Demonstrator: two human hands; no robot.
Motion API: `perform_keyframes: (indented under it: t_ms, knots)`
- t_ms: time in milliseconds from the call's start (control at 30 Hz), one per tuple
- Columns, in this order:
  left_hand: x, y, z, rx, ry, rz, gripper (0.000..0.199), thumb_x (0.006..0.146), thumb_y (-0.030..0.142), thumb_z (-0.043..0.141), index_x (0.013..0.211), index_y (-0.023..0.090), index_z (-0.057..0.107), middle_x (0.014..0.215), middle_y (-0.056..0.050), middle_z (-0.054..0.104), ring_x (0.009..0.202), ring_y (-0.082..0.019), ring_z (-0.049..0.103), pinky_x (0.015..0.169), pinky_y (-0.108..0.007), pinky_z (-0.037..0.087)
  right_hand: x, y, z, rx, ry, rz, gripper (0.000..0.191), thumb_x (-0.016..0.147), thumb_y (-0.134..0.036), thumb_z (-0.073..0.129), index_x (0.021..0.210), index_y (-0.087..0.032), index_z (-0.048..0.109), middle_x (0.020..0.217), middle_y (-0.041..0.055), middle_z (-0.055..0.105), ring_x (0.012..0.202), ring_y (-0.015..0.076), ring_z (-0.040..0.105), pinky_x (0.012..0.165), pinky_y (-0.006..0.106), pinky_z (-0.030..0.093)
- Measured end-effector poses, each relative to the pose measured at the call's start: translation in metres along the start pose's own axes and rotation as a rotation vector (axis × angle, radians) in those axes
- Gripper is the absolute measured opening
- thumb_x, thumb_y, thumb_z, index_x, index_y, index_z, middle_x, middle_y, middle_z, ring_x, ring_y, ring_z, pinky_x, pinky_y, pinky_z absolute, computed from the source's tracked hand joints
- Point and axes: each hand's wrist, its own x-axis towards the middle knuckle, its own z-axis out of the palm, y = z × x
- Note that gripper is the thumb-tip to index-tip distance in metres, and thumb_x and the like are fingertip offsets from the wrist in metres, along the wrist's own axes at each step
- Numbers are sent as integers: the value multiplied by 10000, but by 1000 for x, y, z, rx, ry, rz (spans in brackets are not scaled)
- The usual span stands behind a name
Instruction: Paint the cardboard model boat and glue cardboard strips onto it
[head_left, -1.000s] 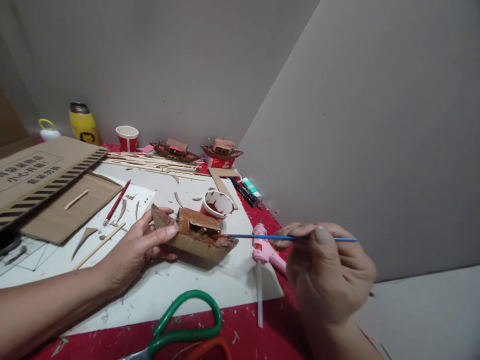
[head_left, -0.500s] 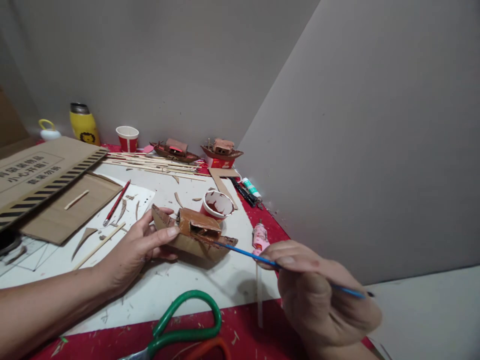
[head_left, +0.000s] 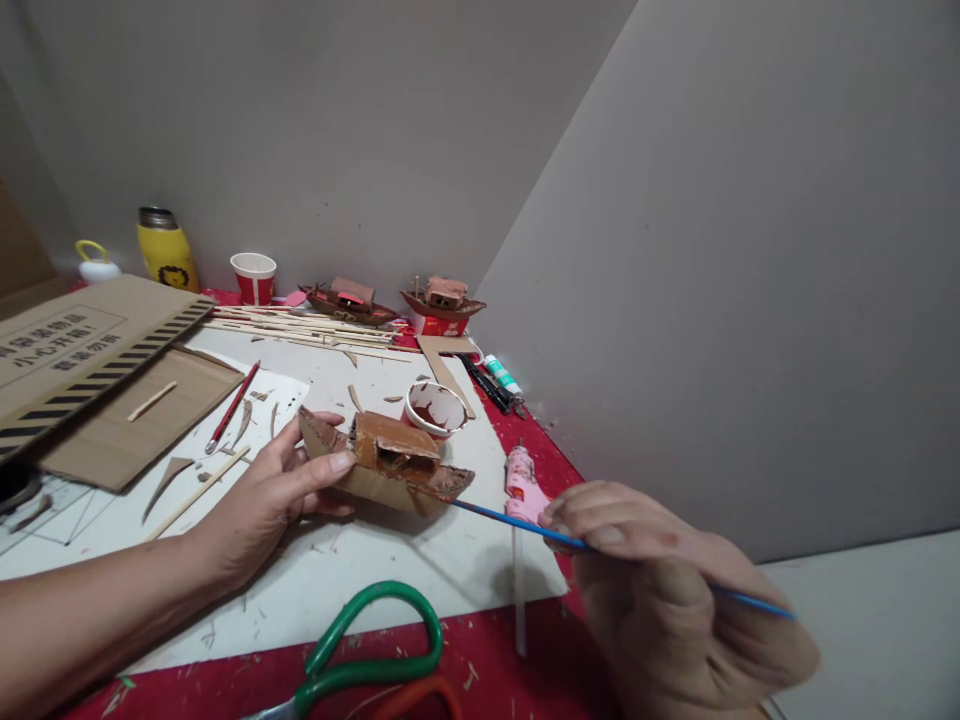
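Observation:
A small cardboard model boat point(head_left: 390, 492) has a brown-painted cabin and deck, while its side is bare cardboard. My left hand point(head_left: 289, 485) grips it at the left end, thumb against the cabin wall and fingers behind and beneath. In my right hand point(head_left: 667, 580) is a thin blue paintbrush point(head_left: 517, 522), pinched between thumb and fingers. Its tip meets the upper edge of the hull near the right end. Just behind the boat stands a paper cup point(head_left: 436, 408) with brown paint inside and smeared on its rim.
Green-handled scissors point(head_left: 375, 660) lie at the front edge. A pink glue gun point(head_left: 523, 485) rests to the right. Two finished boats point(head_left: 349, 298) stand at the back, near wooden sticks point(head_left: 300, 328). Cardboard point(head_left: 97, 335), a red pencil point(head_left: 234, 405) and scraps are on the left.
My right hand has moved right and slightly down with the paintbrush, drawing its tip along the hull edge. The boat in my left hand has shifted very slightly left.

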Motion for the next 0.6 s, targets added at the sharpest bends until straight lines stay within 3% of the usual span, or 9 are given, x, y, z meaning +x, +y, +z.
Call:
perform_keyframes:
  t_ms: [100,333,467,600]
  knots:
    - [0,4,1,-20,11,-4,515,822,372,749,1274,256,529,1237,-96,694,986,-251,712,715,-312,603,13,-11,11,78,22,-69,187,907,-326,667,779,-215,746,573,10,669,464,180,614,457,344,494]
    - [1,9,-6,-109,-20,-77,388,886,374,673,1241,231,616,1214,-91,721,944,-228,715,716,-324,622,29,-14,15,286,159,94,197,925,-249,619,762,-192,715,541,-13,617,437,140,553,435,282,458]
    - [0,16,-6,-110,-49,-186,341,862,296,715,1188,213,663,1148,-93,742,908,-216,719,728,-324,631,37,-6,13,344,238,202,215,906,-293,648,718,-201,698,516,-29,594,437,115,535,456,248,458]
    - [-2,25,-2,-58,-146,-200,462,802,219,762,1247,240,641,1178,-89,738,945,-232,724,784,-336,615,46,7,8,392,380,368,240,789,-369,754,657,-192,661,540,-48,589,428,78,509,478,223,471]
